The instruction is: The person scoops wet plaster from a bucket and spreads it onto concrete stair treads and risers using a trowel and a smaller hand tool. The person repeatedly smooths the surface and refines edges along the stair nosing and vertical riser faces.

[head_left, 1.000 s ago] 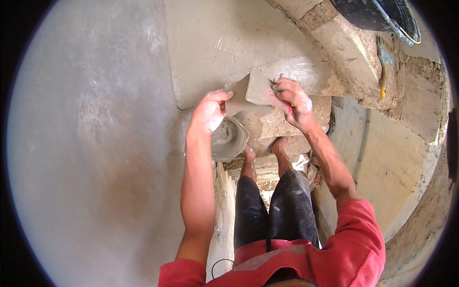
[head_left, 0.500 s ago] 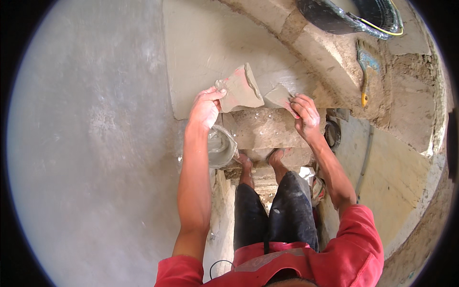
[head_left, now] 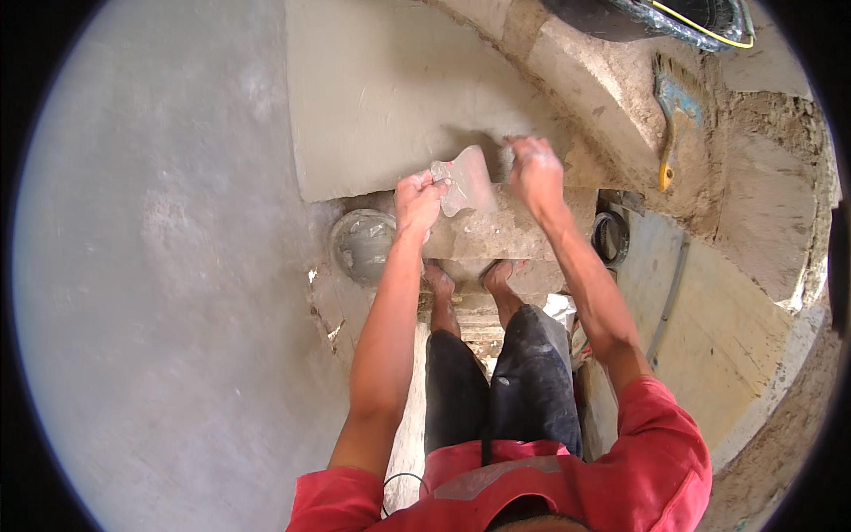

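My left hand (head_left: 417,202) grips a flat, mortar-smeared plate (head_left: 464,180) by its lower left corner, tilted against the lower edge of a smooth wet plaster patch (head_left: 390,97). My right hand (head_left: 535,168) is just right of the plate, fingers curled and pressed on the plaster's lower right part. What it holds, if anything, is hidden. A round grey pan of mortar (head_left: 362,245) sits below and left of my left hand.
My bare feet (head_left: 470,279) stand on a rough stone block (head_left: 514,232). A brush with a yellow handle (head_left: 671,120) lies on the ledge at upper right. A black bucket (head_left: 638,18) is at the top, a black ring (head_left: 610,238) by the block.
The plate went from my right hand to my left hand. Both hands rose up the wall, and the right hand moved off to the right of the plate.
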Motion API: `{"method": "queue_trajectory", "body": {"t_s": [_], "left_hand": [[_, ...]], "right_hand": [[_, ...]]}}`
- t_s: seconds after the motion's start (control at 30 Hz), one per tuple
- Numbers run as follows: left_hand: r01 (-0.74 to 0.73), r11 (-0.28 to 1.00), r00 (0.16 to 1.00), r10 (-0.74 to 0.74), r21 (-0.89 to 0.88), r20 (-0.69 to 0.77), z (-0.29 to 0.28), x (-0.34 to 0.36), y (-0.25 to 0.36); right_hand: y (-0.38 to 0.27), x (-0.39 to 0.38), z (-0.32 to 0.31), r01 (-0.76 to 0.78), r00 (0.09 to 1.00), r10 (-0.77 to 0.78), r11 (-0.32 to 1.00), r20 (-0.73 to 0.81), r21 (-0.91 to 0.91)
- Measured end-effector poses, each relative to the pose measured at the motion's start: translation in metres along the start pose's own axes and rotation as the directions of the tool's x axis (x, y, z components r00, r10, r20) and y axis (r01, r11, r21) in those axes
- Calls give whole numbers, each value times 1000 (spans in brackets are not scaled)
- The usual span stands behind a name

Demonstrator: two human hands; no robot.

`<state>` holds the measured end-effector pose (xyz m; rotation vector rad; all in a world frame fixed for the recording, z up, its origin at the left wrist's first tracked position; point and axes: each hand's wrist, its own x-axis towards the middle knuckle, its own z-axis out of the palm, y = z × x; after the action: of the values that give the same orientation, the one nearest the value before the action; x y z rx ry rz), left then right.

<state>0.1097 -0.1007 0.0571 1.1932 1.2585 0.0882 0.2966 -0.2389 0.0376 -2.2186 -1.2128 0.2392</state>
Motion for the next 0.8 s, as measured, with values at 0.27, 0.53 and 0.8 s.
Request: {"method": "queue_trajectory", "body": {"t_s": [0.27, 0.53, 0.8], "left_hand": [[39, 972, 927, 51, 231, -371, -25, 0, -24], [-20, 917, 781, 264, 399, -566, -56, 0, -51], [14, 953, 796, 172, 303, -580, -122, 10, -71]], "right_hand": [[34, 22, -19, -326, 945, 324, 931, -43, -162], [7, -2, 59, -350, 926, 375, 833, -27, -428], [-108, 19, 152, -269, 936, 342, 844, 79, -465]]}}
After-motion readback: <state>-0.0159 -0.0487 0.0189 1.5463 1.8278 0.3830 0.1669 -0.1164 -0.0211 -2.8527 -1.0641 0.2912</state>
